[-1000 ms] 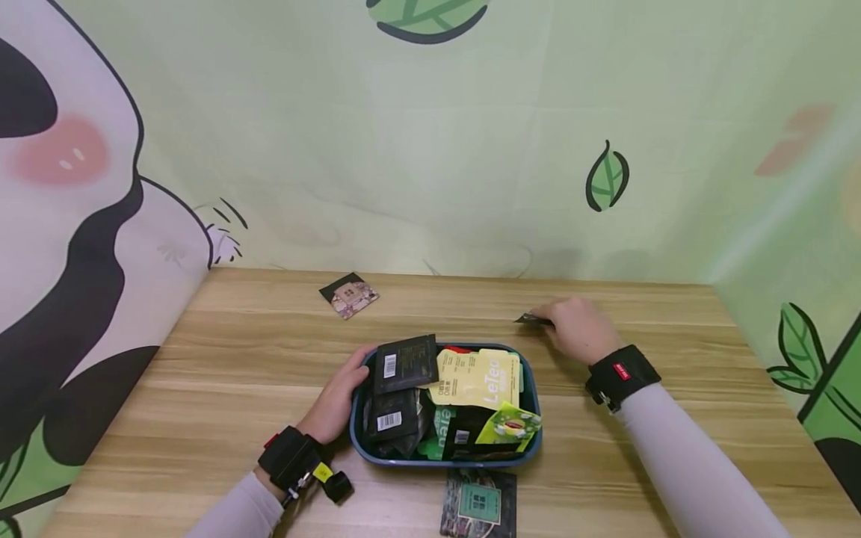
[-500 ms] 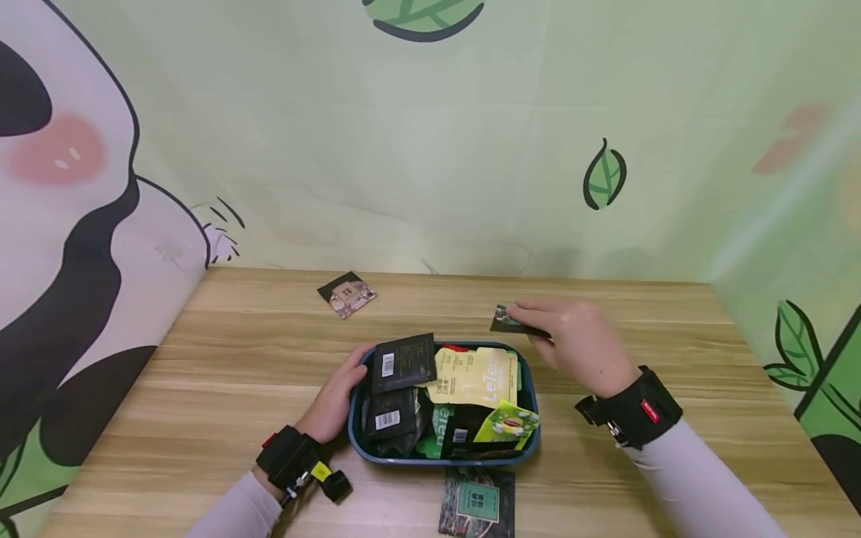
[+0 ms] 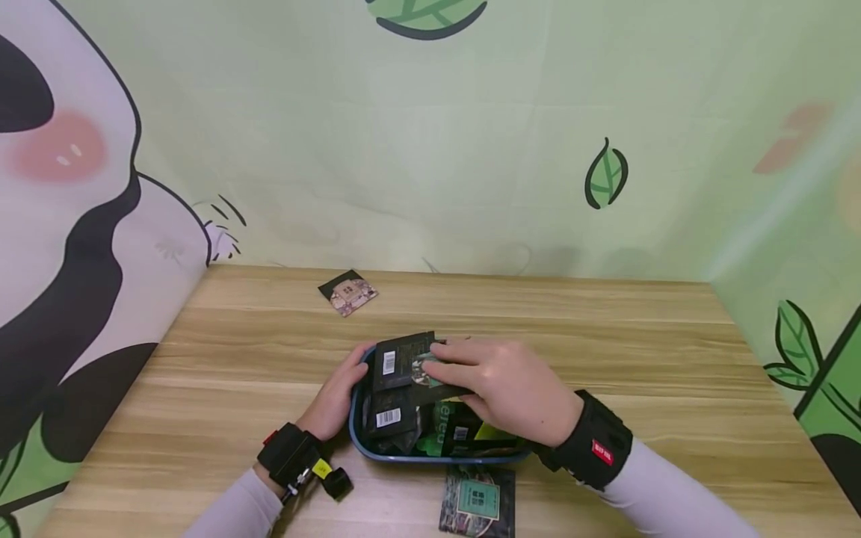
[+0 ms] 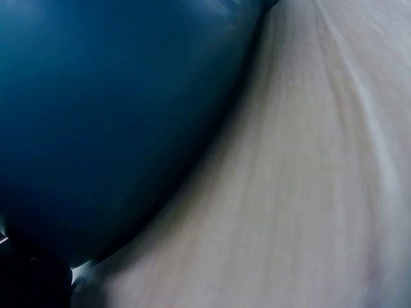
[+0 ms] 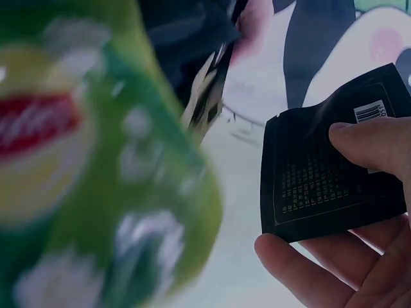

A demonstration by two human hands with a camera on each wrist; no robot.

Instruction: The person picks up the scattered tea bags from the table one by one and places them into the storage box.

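Observation:
A blue plastic basket [image 3: 437, 460] full of tea sachets stands on the table. My left hand [image 3: 334, 396] holds its left side, thumb at the rim; the left wrist view shows mostly the basket's blue wall [image 4: 115, 115]. My right hand [image 3: 514, 385] is over the basket, pinching a flat black tea sachet [image 5: 321, 173] between thumb and fingers. In the head view that sachet overlaps a black sachet with a barcode [image 3: 390, 364] on the pile. A green and yellow packet [image 5: 167, 212] looms close to the right wrist camera. The right hand hides the cream packet in the head view.
A pink and black sachet [image 3: 348, 292] lies at the back left of the wooden table [image 3: 659, 336]. Another sachet with a teal label [image 3: 477, 499] lies just in front of the basket. A printed cloth wall [image 3: 471, 149] rises behind the table.
My right hand has brought the black tea sachet from the tabletop right of the basket leftward, over the pile. My left hand has stayed at the basket's left side.

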